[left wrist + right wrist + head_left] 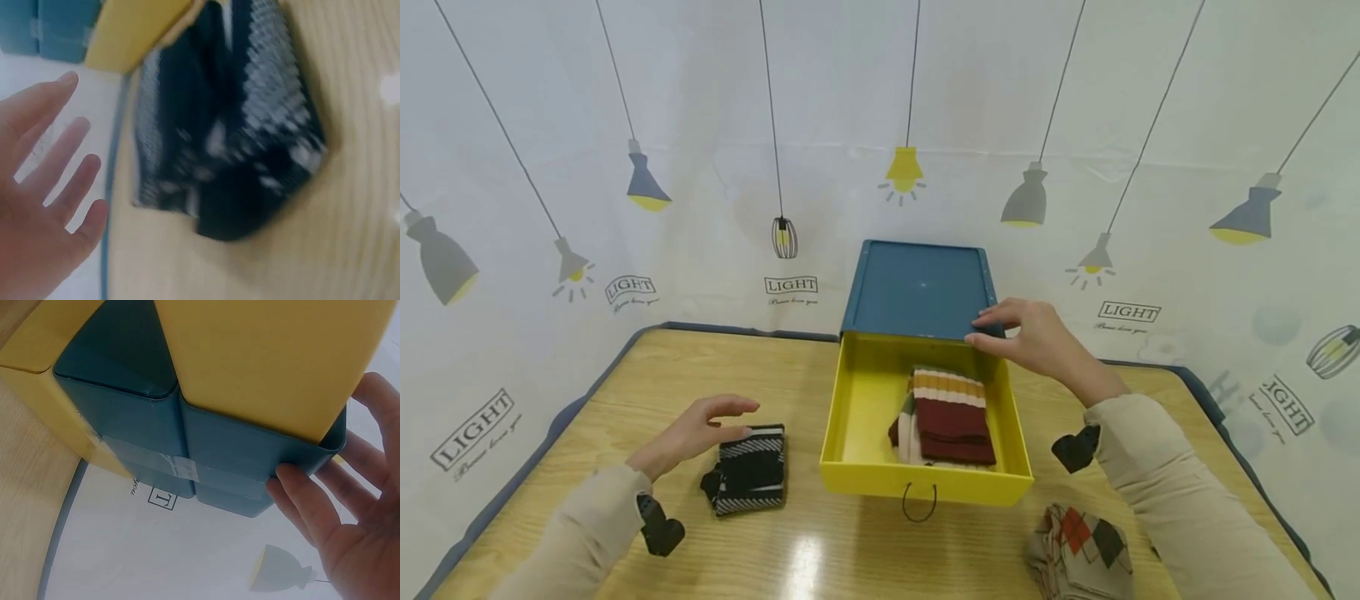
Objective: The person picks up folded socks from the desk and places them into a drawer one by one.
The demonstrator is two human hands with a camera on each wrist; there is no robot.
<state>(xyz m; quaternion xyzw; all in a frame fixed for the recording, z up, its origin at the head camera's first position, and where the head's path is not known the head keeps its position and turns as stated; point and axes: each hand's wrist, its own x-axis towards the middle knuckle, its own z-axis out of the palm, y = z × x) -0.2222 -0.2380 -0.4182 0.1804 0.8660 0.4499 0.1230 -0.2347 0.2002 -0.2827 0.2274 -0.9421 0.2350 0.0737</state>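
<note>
A blue storage box point(925, 287) has its yellow drawer point(857, 400) pulled out. Folded striped socks point(951, 429), maroon, cream and mustard, lie in the drawer's right half, partly over another cream and green piece. My right hand point(1033, 337) rests at the box's front right corner; in the right wrist view its fingers point(312, 500) lie extended against the blue casing. My left hand point(696, 429) hovers beside a folded pair of black-and-white patterned socks point(752, 471) on the table, its fingers spread and holding nothing in the left wrist view.
Folded beige argyle socks point(1082, 554) lie on the wooden table point(700, 358) at the front right. A thin dark loop point(919, 504) hangs from the drawer front. The box is stacked on other units point(119, 412). A lamp-printed backdrop point(700, 167) stands behind.
</note>
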